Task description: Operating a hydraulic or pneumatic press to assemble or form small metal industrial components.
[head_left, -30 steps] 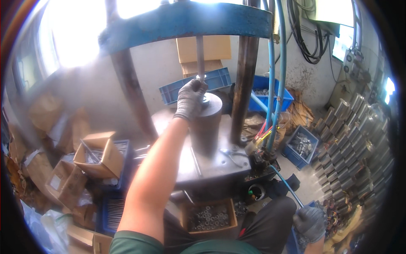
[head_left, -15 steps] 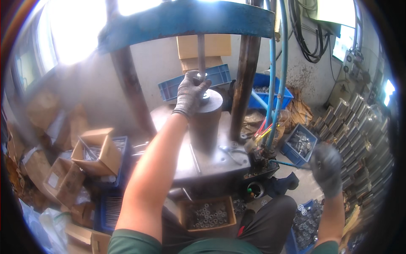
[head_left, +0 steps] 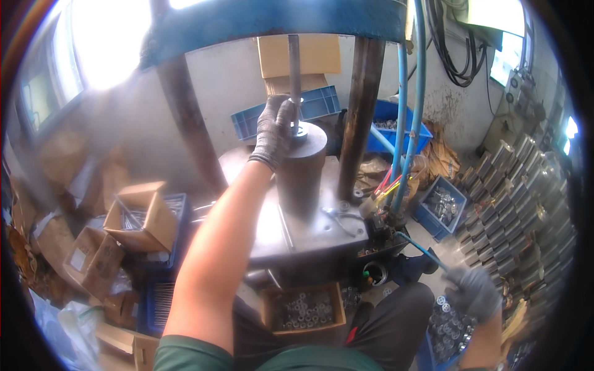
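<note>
Under the blue press beam [head_left: 272,23], a thin metal rod [head_left: 294,68] stands upright over a thick grey metal cylinder [head_left: 301,179]. My left hand [head_left: 272,133], in a grey knit glove, closes on the rod from its left side; some fingertips are hidden behind it. A small bright ring [head_left: 297,100] sits around the rod at finger height. Lower down, another ring [head_left: 299,131] lies on the cylinder's top. At the right, my gloved right hand [head_left: 475,294] is closed around the end of a slim blue lever [head_left: 421,248], slightly blurred.
Dark press columns [head_left: 362,111] flank the cylinder on the metal table [head_left: 253,247]. A carton of small rings [head_left: 303,309] stands below. Blue bins [head_left: 440,207] and stacked metal tubes [head_left: 513,204] are at right; open cartons [head_left: 145,216] stand left. Blue hoses [head_left: 414,93] run beside the press.
My right hand has moved down, and the blue lever has tilted from nearly level to sloping downward. My left hand's fingers have straightened upward somewhat along the rod.
</note>
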`<state>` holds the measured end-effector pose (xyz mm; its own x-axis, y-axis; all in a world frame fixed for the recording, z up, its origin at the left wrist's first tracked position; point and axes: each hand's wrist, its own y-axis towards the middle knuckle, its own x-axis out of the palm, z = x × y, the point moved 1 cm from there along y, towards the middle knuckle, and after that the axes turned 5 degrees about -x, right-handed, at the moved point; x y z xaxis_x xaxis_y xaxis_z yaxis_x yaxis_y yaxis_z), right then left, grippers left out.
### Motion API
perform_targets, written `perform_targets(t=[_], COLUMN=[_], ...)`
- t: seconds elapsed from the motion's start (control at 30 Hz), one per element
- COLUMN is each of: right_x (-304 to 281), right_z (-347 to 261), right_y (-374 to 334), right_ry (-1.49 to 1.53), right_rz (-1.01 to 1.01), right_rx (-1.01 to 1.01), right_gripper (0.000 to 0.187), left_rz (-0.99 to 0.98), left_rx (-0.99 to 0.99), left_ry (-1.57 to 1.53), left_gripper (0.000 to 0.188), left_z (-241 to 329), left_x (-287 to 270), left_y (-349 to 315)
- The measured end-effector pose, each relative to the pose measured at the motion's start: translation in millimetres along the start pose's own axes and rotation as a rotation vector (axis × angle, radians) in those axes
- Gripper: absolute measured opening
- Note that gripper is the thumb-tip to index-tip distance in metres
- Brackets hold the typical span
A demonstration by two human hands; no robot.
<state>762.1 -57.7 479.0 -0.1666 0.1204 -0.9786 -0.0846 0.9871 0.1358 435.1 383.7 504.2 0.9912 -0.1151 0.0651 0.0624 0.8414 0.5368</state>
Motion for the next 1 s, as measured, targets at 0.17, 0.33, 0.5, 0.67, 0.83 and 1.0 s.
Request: perform_targets(t=[0.17,0.33,0.5,0.67,0.83,1.0], right_x=[45,55,46,44,31,21], right_z=[-21,-23,-30,-26,-21,-18], right_y=[-53,-60,-50,-50,-41,-26], right_ry=[-0.043,-0.083,-0.119,-0.131,-0.082,-0.013], right_rz=[-0.083,-0.055,-0.093,-0.085,-0.123,0.031], right_rx=[0.043,0.031,0.083,0.07,0.024,0.001], right_gripper=[0.016,0.022,0.025,0.024,0.02,0.015], left_rz=[-0.067,-0.083,-0.091,-0.117,-0.137,-0.148], left_rx=[-0.1,-0.123,-0.142,-0.185,-0.183,-0.193], left_ry=[-0.013,0.008,0.046,0.029,0.005,-0.012], left_gripper=[0.036,0.035,0.036,0.032,0.029,0.027], left_z=[12,8,-1,0,3,-2], left_x=[8,4,0,2,0,-1], left_y=[-2,-1,5,7,6,8])
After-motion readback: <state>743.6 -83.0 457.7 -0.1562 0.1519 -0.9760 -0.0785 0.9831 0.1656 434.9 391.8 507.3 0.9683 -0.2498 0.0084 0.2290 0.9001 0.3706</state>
